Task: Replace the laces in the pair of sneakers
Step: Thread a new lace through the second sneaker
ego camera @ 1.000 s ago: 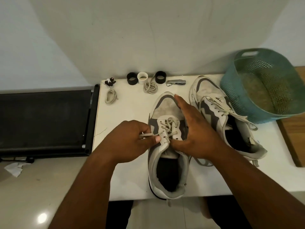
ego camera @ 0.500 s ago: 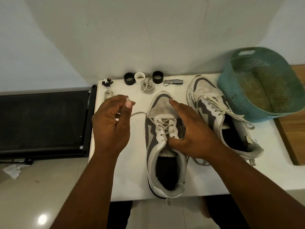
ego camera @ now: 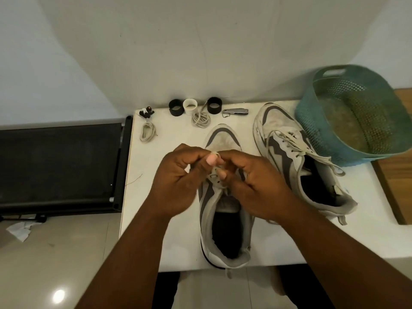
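A dark flat machine (ego camera: pixel 60 166) sits on the floor at the far left, and a crumpled white paper (ego camera: pixel 20 229) lies on the floor in front of it. Next comes the white surface (ego camera: pixel 278 237). At its back left corner is a small black and white clip thing (ego camera: pixel 146 112), with a coiled lace (ego camera: pixel 147 131) just in front of it. Further right along the back edge stand a black ring (ego camera: pixel 176 107), a white ring (ego camera: pixel 190 106) and another black ring (ego camera: pixel 215 105). A second coiled lace (ego camera: pixel 201 119) lies just in front of them. A small metal tool (ego camera: pixel 235 111) lies beside the last ring.

In the middle stands one grey and white sneaker (ego camera: pixel 225 219), toe pointing away. The left hand (ego camera: pixel 178 177) and the right hand (ego camera: pixel 254 184) meet over its front part. The left hand's grip is closed, and its thumb and fingers pinch a pale lace (ego camera: pixel 215 176) that runs down to the sneaker's holes. The right hand's fingers are curled around the same lace, right beside the left thumb, so its grip is closed on the lace too.

To the right lies the other sneaker (ego camera: pixel 287 152), tilted, with its own lace hanging loose. Past it, a teal basket (ego camera: pixel 312 121) with many little holes leans on the surface, touching that sneaker's toe side. A brown wooden board (ego camera: pixel 401 152) shows at the far right edge.
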A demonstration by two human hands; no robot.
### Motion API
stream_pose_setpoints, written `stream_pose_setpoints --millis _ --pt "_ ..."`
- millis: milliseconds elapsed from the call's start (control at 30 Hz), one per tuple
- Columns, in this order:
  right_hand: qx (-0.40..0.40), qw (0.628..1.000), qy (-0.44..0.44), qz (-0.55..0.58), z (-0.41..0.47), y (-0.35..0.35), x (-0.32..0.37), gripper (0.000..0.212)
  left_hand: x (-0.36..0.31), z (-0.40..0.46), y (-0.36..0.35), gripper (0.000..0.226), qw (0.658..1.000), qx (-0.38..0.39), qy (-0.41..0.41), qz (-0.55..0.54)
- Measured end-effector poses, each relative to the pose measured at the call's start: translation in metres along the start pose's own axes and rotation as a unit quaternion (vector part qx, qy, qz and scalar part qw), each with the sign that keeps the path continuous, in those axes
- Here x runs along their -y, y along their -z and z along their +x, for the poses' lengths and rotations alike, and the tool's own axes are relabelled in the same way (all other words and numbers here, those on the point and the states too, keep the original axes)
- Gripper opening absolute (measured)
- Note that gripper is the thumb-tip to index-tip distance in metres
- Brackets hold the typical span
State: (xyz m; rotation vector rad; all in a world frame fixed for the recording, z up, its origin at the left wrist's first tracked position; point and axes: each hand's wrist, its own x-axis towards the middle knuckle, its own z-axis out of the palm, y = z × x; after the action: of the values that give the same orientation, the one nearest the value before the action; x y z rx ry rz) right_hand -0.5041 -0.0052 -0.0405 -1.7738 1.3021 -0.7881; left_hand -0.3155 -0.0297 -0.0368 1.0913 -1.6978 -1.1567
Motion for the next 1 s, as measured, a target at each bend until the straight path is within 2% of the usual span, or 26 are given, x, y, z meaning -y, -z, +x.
stream_pose_setpoints --millis 33,100,200,333,400,433,500,533,567,633,700,767,800,833,867,933,1000 --pt "-0.01 0.999 -0.023 0.04 0.001 0.004 0.0 0.013 0.0 0.0 0.004 0.018 0.999 -0.024 0.022 -0.034" --pt "-0.042 0.994 -0.038 0.097 0.004 0.014 0.0 0.022 0.002 0.001 0.01 0.016 0.992 -0.09 0.05 -0.073" --pt "-0.052 0.982 -0.057 0.175 0.006 0.022 0.001 0.036 0.004 0.001 0.01 0.013 0.976 -0.182 0.094 -0.075" --pt "-0.056 0.941 -0.114 0.313 0.005 0.026 -0.003 0.032 0.013 0.005 0.015 0.012 0.937 -0.296 0.172 -0.077" --pt "-0.082 0.933 -0.114 0.331 0.007 0.028 -0.002 0.035 0.018 0.007 0.02 0.015 0.92 -0.329 0.206 -0.055" --pt "-0.1 0.945 -0.11 0.292 0.008 0.028 -0.004 0.036 0.019 0.007 0.021 0.022 0.916 -0.329 0.225 -0.037" --pt "-0.109 0.973 -0.099 0.175 0.008 0.024 -0.009 0.029 0.016 0.007 0.022 0.037 0.912 -0.305 0.271 -0.036" --pt "-0.09 0.983 -0.091 0.131 0.007 0.021 -0.011 0.022 0.013 0.007 0.023 0.039 0.909 -0.281 0.295 -0.087" --pt "-0.058 0.991 -0.078 0.088 0.005 0.016 -0.014 0.025 0.009 0.007 0.023 0.04 0.9 -0.246 0.311 -0.183" --pt "-0.058 0.997 -0.045 0.035 0.003 0.01 -0.018 0.041 0.002 0.007 0.023 0.038 0.844 -0.152 0.303 -0.416" --pt "-0.169 0.984 -0.048 -0.016 0.002 0.008 -0.015 0.039 -0.002 0.005 0.021 0.034 0.786 -0.101 0.253 -0.555" --pt "-0.264 0.962 -0.054 -0.045 0.002 0.01 -0.006 0.026 0.0 0.003 0.016 0.036 0.759 -0.094 0.213 -0.608" --pt "-0.259 0.965 -0.04 -0.03 0.001 0.011 0.0 0.019 0.001 0.004 0.012 0.035 0.752 -0.09 0.204 -0.62" --pt "-0.22 0.975 -0.021 -0.003 0.0 0.009 0.006 0.016 -0.001 0.004 0.008 0.034 0.753 -0.085 0.201 -0.621" --pt "-0.162 0.987 -0.01 0.016 0.0 0.005 0.012 0.019 -0.002 0.005 0.004 0.031 0.759 -0.076 0.197 -0.616" --pt "-0.066 0.998 0.01 -0.023 -0.001 -0.005 0.015 0.023 -0.005 0.006 -0.003 0.024 0.778 -0.044 0.184 -0.599" --pt "-0.056 0.996 0.038 -0.05 0.0 -0.013 0.011 0.017 -0.006 0.006 -0.006 0.022 0.79 -0.017 0.182 -0.586"
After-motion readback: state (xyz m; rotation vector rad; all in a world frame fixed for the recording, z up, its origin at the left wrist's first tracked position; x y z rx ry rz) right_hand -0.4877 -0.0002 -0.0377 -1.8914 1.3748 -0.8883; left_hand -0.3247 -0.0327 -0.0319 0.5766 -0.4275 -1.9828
